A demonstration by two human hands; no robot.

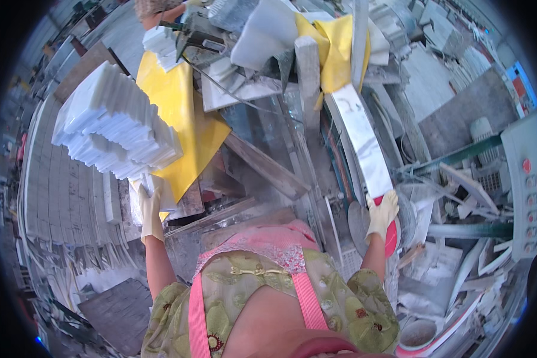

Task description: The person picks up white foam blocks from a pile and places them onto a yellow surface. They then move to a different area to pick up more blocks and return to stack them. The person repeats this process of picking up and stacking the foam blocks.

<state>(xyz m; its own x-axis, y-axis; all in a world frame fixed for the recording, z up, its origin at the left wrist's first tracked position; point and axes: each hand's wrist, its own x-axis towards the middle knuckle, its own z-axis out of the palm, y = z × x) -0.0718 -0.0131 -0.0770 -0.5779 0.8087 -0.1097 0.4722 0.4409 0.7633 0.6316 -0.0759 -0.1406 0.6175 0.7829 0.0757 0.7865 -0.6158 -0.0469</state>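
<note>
Both of my hands wear pale, cream-coloured gloves. My left hand (150, 201) is closed on the near edge of a white stone tile (167, 192), at the near end of a tall stack of white stone tiles (110, 122). Over on the right, my right hand (382, 210) grips the near end of a long white marble strip (362, 140) with grey veins. The strip lies lengthwise along a narrow machine bed and runs away from me under a yellow sheet (335, 51). A red disc-like part (391, 238) shows just below my right hand.
Another yellow sheet (188, 137) lies beside the tile stack. Wooden boards (268, 164) slant across the middle. At the far right stands a grey control panel (524, 191) with buttons. Broken stone pieces (468, 188) and green bars (471, 231) fill the right side. Another person's arm (167, 15) shows at the top.
</note>
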